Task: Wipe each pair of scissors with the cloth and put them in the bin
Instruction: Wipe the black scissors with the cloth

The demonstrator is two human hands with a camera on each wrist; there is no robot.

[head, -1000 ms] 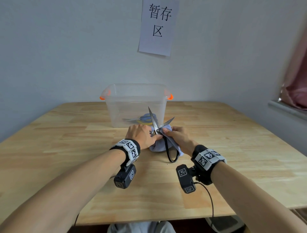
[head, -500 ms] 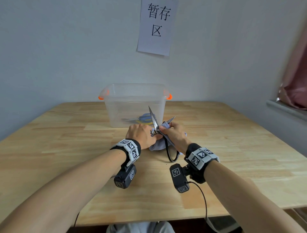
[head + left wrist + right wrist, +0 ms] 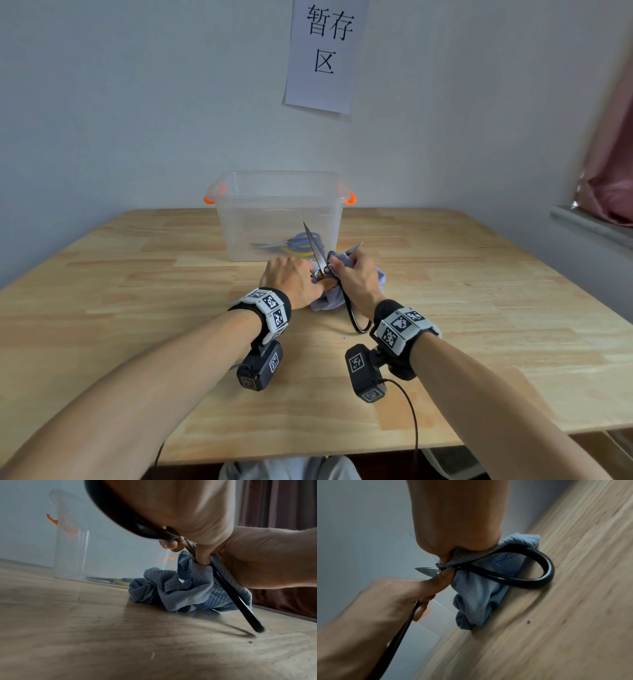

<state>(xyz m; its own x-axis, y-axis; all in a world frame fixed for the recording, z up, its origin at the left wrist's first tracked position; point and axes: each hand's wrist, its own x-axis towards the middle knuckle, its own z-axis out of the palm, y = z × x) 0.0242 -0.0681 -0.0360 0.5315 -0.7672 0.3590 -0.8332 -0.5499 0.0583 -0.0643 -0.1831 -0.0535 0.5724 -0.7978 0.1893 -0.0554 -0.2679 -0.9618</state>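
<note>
Now my left hand (image 3: 294, 281) grips the black-handled scissors (image 3: 317, 251) at the pivot, blades spread; my right hand (image 3: 356, 279) pinches the blue cloth (image 3: 188, 588) around one blade. Clear bin (image 3: 279, 205) just beyond both hands.

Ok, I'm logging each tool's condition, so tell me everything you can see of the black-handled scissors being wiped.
The black-handled scissors have bare metal blades spread open in a V, tips up toward the clear bin. Two long black loop handles slope down to the wooden table. The left hand grips them near the pivot; the right hand presses the blue cloth round one blade.
</note>
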